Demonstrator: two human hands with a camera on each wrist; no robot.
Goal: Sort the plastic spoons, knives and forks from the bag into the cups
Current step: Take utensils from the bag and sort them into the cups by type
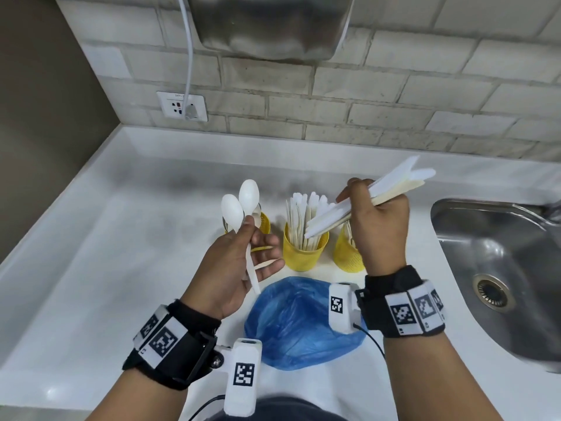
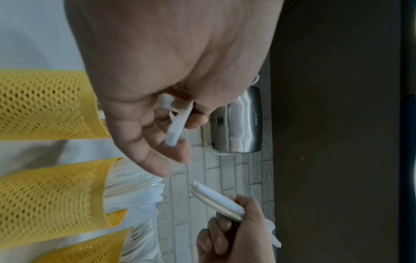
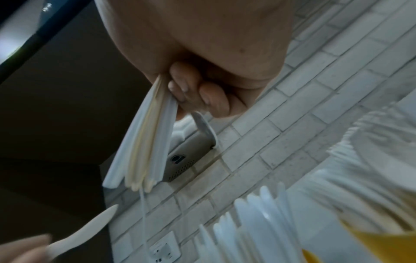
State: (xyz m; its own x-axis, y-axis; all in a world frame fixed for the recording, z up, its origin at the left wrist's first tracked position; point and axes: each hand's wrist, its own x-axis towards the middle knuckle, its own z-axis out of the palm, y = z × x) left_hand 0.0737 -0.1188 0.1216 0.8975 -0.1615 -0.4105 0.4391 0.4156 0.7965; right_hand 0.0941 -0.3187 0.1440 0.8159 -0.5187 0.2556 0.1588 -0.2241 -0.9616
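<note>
Two spoons (image 1: 243, 205) pinched in left hand (image 1: 233, 268); right hand (image 1: 376, 226) grips knives (image 1: 364, 205), hiding third cup (image 1: 346, 253).

White counter (image 1: 121, 238) bears three yellow cups (image 1: 305, 253) and blue bag (image 1: 291, 323).

The left hand (image 1: 239, 268) is raised palm-up, its thumb and forefinger pinching two spoons (image 1: 241, 205) by the handles, the other fingers (image 1: 267, 256) spread loosely. To its right, the right hand (image 1: 379, 226) is fisted, knuckles up, around a bundle of knives (image 1: 391, 188).
</note>
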